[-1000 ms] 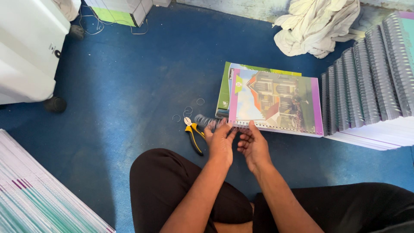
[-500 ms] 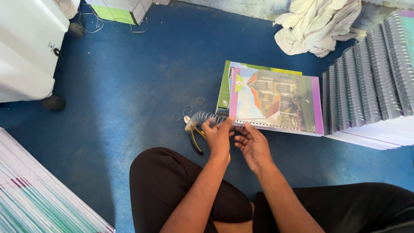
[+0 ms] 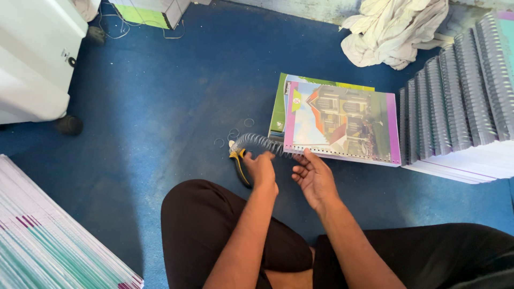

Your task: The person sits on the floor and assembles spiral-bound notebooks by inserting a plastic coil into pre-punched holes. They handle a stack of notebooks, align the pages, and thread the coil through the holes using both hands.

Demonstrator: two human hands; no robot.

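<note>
On the blue floor | our left hand [image 3: 261, 167] pinches the spiral coil [image 3: 258, 143] | right hand [image 3: 315, 176], fingers loosely open (holding nothing), steadies the notebook [image 3: 342, 120] edge | we turn evenly, keeping coil aligned with holes.

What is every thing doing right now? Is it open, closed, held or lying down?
Spiral coil: partly threaded into notebook, rest sticking out left.
Notebook: closed, flat on another.
Left hand: holding the coil.
Right hand: open, at notebook's edge.
Pliers: lying on floor.
</note>
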